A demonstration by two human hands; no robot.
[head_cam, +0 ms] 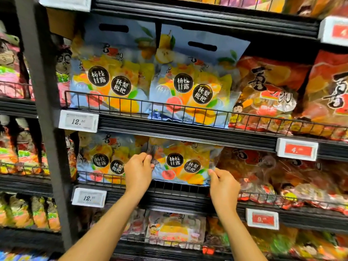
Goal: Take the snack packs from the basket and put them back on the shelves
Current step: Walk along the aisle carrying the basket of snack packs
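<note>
Centre frame, lower shelf: snack pack, blue with yellow fruit print, upright, partly under the shelf edge above.
Left hand: fingers curled, pinching pack's left edge.
Right hand: fingertips pinching pack's lower right corner.
Wire rail: pack's bottom edge sits above it; behind or on it, can't tell.
Neighbour: same blue pack just left, behind rail.
Right of frame: red packs.
Price tag: lower left, reads 12.
Basket: out of shot.
</note>
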